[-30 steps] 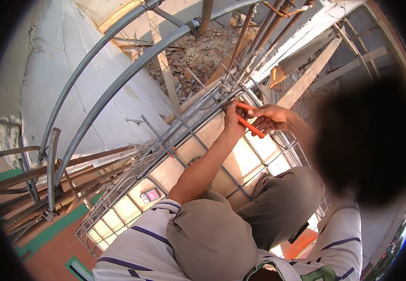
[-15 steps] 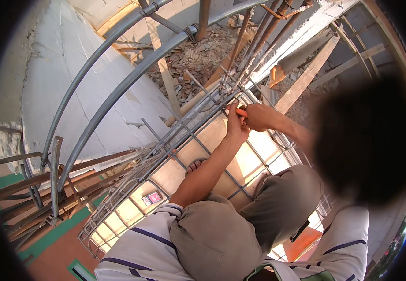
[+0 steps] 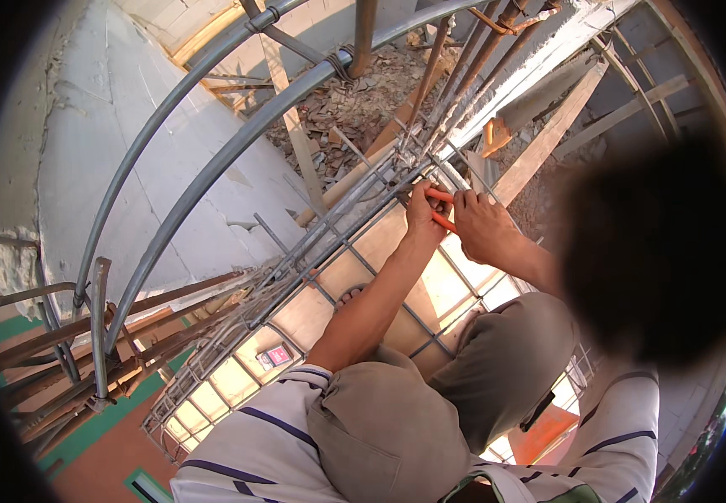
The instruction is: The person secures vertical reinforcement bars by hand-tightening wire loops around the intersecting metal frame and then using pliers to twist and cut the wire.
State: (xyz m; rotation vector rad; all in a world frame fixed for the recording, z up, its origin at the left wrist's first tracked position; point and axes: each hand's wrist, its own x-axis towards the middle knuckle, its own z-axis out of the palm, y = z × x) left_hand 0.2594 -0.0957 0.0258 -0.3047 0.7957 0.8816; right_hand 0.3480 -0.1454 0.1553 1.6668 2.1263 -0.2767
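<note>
Gripping orange-handled pliers (image 3: 444, 221), apparently

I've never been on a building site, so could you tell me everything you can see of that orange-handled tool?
The orange-handled tool has two slim, smooth handles, plastic-looking, spread apart and slanting down to the right. The left hand wraps around the part nearer its dark head, hiding much of it. The right hand is at the handles' outer ends; its exact hold is unclear. The head points toward the metal bars; whether they touch, I can't tell.
</note>
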